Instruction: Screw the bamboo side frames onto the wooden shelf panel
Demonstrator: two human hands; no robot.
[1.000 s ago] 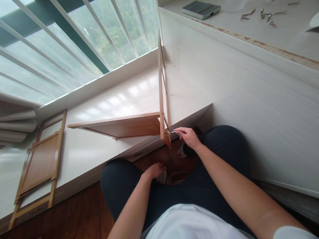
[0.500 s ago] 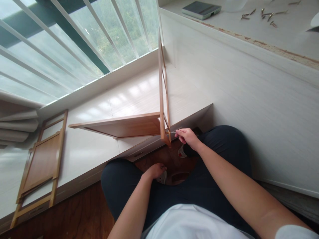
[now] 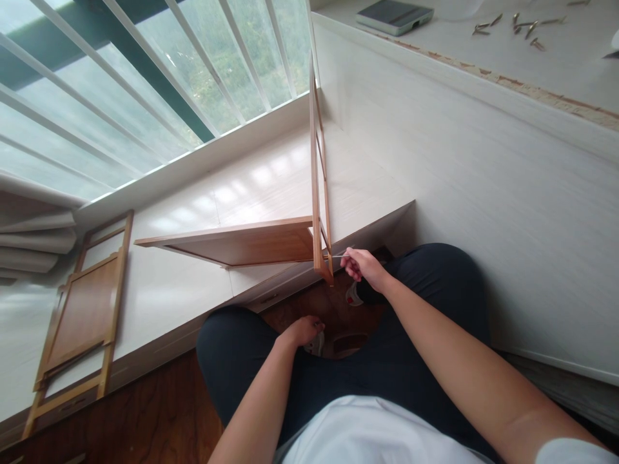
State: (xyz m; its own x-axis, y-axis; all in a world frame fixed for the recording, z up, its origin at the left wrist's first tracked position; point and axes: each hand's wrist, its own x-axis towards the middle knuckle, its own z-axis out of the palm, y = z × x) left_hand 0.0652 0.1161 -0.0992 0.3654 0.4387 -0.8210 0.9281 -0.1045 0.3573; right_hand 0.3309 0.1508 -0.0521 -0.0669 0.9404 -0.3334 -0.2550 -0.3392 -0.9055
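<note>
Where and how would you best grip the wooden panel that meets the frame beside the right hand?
Probably grip the panel at its left end, coming from the left, thumb and fingers astride its edge: that end sticks out free, while the other meets the frame.

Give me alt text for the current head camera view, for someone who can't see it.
A right hand holds a thin rod that reaches an upright wooden frame, which meets a wooden panel at a white ledge. The left hand is held lower down. Loose screws lie on a higher surface, upper right.
</note>
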